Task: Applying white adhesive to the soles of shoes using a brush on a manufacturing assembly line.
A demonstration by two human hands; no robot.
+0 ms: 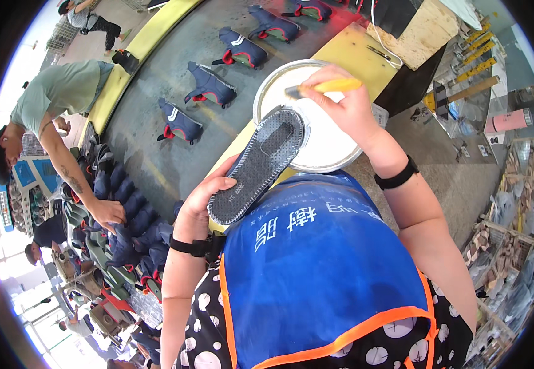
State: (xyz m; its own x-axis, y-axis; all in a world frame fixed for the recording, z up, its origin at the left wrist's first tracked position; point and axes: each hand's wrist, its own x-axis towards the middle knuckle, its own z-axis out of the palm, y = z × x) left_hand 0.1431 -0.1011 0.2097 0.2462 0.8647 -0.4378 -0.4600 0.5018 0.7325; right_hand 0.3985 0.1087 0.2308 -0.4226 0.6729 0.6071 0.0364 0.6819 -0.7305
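My left hand (205, 192) grips the heel end of a shoe upper (257, 163), its dark, sole-shaped underside facing up with pale stitching round the edge. Its other end rests by the rim of a round white tub (324, 167), which holds a white substance. Over the tub, my right hand (345, 106) is closed round a brush (334, 85) with a yellow handle. The dark brush end points left, just past the tip of the upper. What covers the upper's far side is hidden.
Several navy shoe uppers (238, 48) with red lining lie in a row on a grey conveyor (150, 117). At the left, a co-worker's hand (108, 213) reaches into a pile of uppers (134, 212). A rack (463, 92) and a pink bottle (508, 120) are on the right.
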